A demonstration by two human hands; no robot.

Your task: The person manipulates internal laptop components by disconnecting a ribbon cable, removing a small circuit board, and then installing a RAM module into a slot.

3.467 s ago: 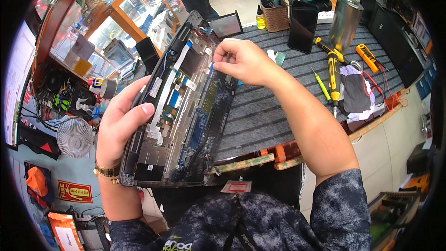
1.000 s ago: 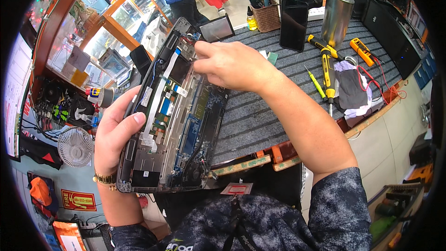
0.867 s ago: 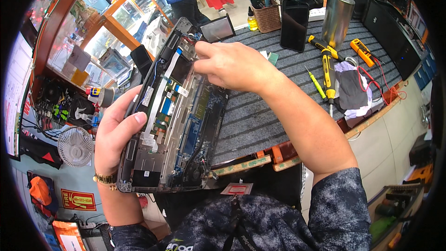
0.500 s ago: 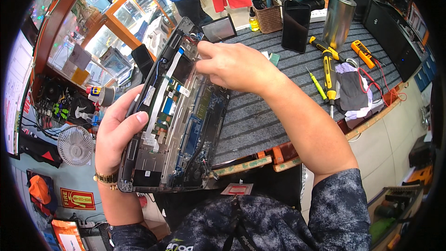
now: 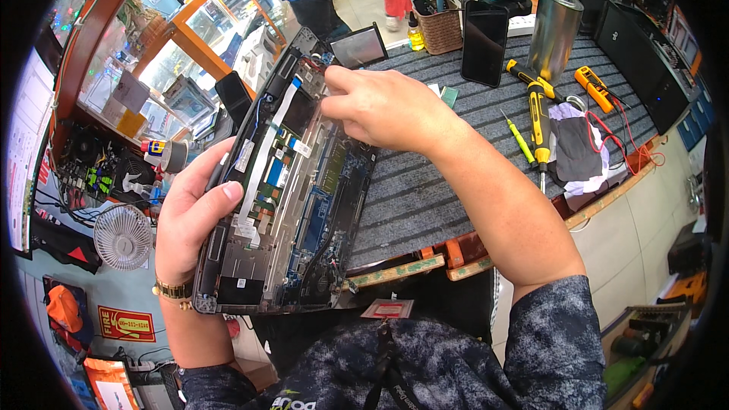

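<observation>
A laptop base with its bottom cover off stands tilted at the left of the mat, its blue circuit board and a white ribbon cable exposed. My left hand grips its left edge, with the thumb on top and the fingers behind. At the far end of the laptop, my right hand is closed, its thumb and fingertips pressed together over the inner parts. Whatever those fingertips hold, if anything, is hidden. Just beyond them lies a small dark-screened panel.
On the striped grey mat lie a yellow-black screwdriver, a green pen-like tool, a yellow meter and a grey cloth. A black phone stands by a metal can. A small fan is at left.
Both hands and the laptop are almost still. In the background, the person in red trousers has shifted to the right, and another hand shows at the top by the glass case.
</observation>
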